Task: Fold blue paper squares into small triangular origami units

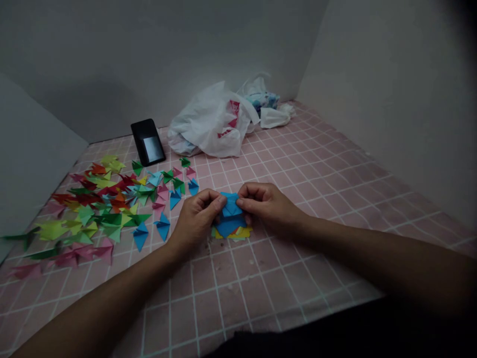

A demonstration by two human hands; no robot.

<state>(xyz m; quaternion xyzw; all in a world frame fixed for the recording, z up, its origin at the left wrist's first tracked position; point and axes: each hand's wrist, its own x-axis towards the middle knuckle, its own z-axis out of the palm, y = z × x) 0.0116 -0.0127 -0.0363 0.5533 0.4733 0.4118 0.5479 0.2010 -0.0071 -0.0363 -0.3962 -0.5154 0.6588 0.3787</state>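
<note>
A small blue paper (230, 207), partly folded, is pinched between my two hands above the pink tiled table (261, 278). My left hand (197, 217) grips its left edge with thumb and fingers closed. The right edge is held the same way by my right hand (266, 204). Under the blue paper lies a small stack of coloured paper squares (238, 232), with yellow, red and green edges showing.
Many folded paper pieces (108, 204) in green, red, pink, blue and yellow are spread over the left of the table. A black phone (148, 142) leans at the back. White plastic bags (216, 124) lie at the back near the grey walls.
</note>
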